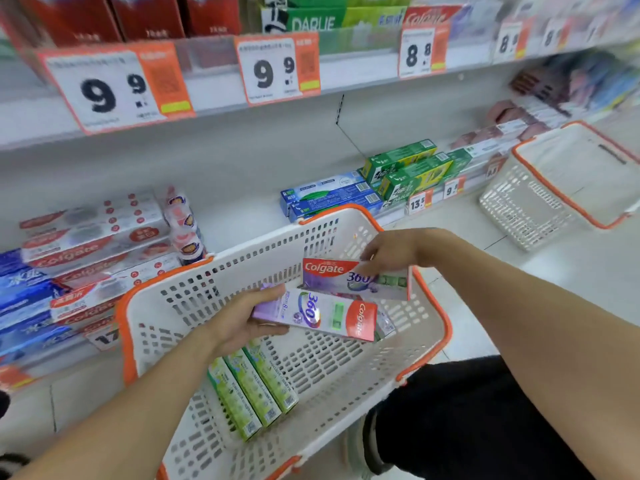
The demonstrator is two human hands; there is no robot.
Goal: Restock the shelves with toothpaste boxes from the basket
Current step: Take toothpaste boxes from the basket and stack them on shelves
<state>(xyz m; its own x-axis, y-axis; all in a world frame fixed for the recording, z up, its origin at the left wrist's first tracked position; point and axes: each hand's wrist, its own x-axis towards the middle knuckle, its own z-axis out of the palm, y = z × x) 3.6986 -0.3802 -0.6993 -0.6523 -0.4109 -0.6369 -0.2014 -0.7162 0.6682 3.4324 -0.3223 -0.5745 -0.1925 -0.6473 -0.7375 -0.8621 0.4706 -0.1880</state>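
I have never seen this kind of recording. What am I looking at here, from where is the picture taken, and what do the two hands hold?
There is no machine here: a person works with bare hands. The single picture comes from a camera worn on the head, looking forward and down. The left hand holds a purple Colgate box, and the right hand holds a second Colgate box, both over a white basket with an orange rim. Three green boxes lie at the bottom of the basket. Behind it are shop shelves with toothpaste and price tags. Another basket stands on the floor to the right.
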